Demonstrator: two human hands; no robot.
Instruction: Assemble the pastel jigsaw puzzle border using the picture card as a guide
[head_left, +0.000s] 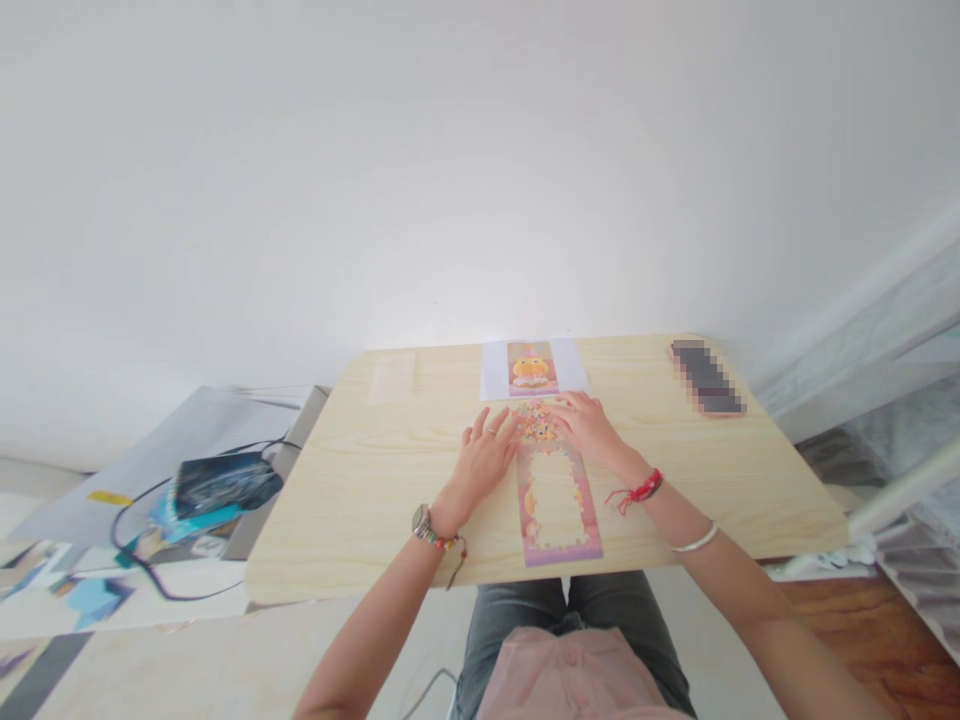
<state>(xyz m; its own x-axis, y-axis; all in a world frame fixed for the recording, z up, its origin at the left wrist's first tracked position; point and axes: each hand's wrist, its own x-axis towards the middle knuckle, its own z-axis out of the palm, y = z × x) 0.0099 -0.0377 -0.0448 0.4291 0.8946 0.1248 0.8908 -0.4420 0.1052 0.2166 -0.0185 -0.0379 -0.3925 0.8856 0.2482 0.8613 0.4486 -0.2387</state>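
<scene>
A heap of small jigsaw pieces (537, 424) lies on the wooden table, between my two hands. My left hand (486, 455) rests at the heap's left side, palm down with its fingers spread. On the other side, my right hand (591, 430) touches the heap's edge, its fingers stretched out over the pieces. Just below the heap is a pink and purple puzzle border (559, 555), joined into a frame around bare wood. Behind the heap, a white sheet (493, 370) carries a printed picture (533, 369) of a yellow-orange cartoon figure.
A phone (706, 378), blurred out, lies at the table's (345, 500) back right. A pale translucent sheet (392, 377) is at the back left. Left of the table, a grey surface holds a dark bag (225, 485) with a strap. The white wall (480, 180) stands directly behind.
</scene>
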